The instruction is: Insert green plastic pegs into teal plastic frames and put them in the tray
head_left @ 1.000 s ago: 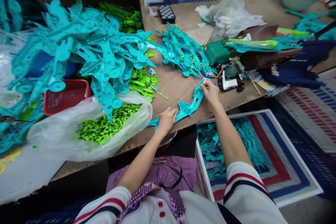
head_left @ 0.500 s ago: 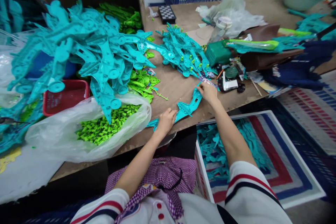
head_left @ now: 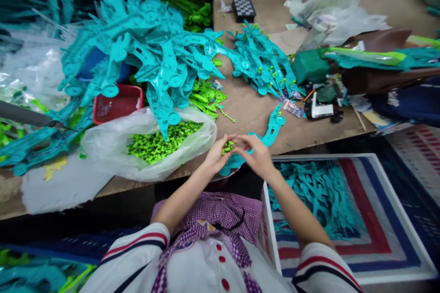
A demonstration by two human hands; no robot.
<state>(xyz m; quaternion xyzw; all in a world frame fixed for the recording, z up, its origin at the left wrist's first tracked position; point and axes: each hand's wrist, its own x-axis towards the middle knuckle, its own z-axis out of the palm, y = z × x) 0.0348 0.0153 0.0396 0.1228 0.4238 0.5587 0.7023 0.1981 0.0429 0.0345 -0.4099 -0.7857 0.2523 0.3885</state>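
My left hand (head_left: 216,154) is cupped near the table's front edge and holds several small green plastic pieces (head_left: 227,147). My right hand (head_left: 256,154) has come up against it, fingertips at those green pieces. A long teal plastic part (head_left: 271,129) lies on the brown table (head_left: 254,112) under and beyond both hands. Just left of my left hand a clear plastic bag (head_left: 113,146) lies open, full of small green pieces (head_left: 158,144).
A big heap of teal parts (head_left: 147,55) covers the table's left, a smaller pile with green pegs (head_left: 263,62) lies behind. A red basket (head_left: 117,105) sits left. A striped sack (head_left: 343,210) with teal parts stands at my right. Clutter and bags fill the far right.
My right hand left the far end of the teal part and came back to meet my left hand, which now holds green pieces. The view shifted left and down.
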